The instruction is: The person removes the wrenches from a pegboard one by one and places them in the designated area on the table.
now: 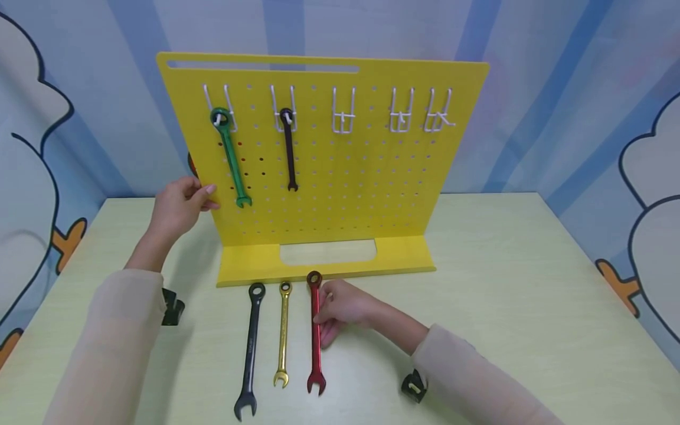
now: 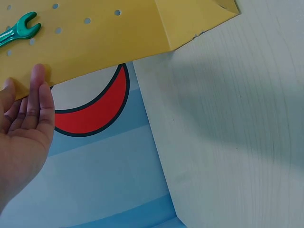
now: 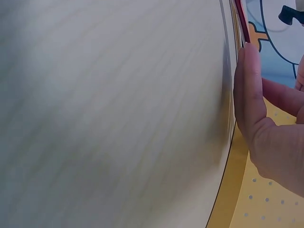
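Observation:
My left hand (image 1: 180, 206) grips the left edge of a yellow pegboard (image 1: 366, 206), thumb near the front face. In the left wrist view its fingers (image 2: 35, 97) lie along that edge, near the open end of the green wrench (image 2: 23, 29). With thumb and fingers, my right hand (image 1: 345, 307) pinches the red combination wrench (image 1: 316, 357) by its upper shaft, ring end toward the board. To its left lie a gold wrench (image 1: 283, 339) and a larger dark grey wrench (image 1: 250, 348). The right wrist view catches only a sliver of the red wrench (image 3: 241, 19) beyond the fingertips.
The green wrench (image 1: 231, 156) and a small black wrench (image 1: 289, 150) hang by their ring ends from the two left white hooks. Bare hooks (image 1: 343, 124) continue rightward. The board's base (image 1: 249, 268) stands on the pale wooden table (image 1: 504, 295), before a blue patterned backdrop (image 1: 531, 118).

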### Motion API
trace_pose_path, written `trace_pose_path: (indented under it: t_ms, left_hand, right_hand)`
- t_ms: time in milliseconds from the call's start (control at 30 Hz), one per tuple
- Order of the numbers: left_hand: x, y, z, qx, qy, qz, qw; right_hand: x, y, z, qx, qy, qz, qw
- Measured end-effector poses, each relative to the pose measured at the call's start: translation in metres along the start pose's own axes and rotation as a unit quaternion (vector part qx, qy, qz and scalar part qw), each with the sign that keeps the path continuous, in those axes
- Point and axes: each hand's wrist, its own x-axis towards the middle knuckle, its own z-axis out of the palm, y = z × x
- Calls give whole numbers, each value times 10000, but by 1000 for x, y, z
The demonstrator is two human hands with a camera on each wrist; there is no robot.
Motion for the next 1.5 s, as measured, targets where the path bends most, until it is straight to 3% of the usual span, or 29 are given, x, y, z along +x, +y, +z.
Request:
trace_pose_path:
  t_ms: [67,233,333,533,667,1100,1200,1367,1433,1500]
  left_hand:
    - [-5,9,-3,12,-72,-96,9999]
    - [-37,66,-24,-250,-340,-311,9986]
    - [-30,55,-19,-232,-239,-318,9989]
    - [0,1,1,180,66,-80,9998]
    - [5,-10,5,148,106,-87,9998]
    - [3,-6,4,161,116,-91,9998]
    - [-5,8,-2,106,43,-127,9999]
    - [-30,53,-20,-267,-259,-357,9987]
    - [-31,56,-20,-287,-258,-382,9985]
    - [-25,46,-16,-236,-167,-319,9991]
  right_hand:
    - [0,1,1,20,-33,30,10000]
    - [2,4,3,104,-77,108,9999]
    - [4,6,4,126,-41,123,9998]
    - [5,8,4,212,19,189,9996]
    - [5,7,4,197,40,209,9996]
    - [3,2,-4,-120,32,130,9998]
    - [3,0,-7,-218,47,59,9997]
    - [4,-5,-16,-384,-49,-224,9990]
    - [6,-7,-20,-422,-117,-355,9984]
    - [8,-10,-24,-451,-145,-465,9978]
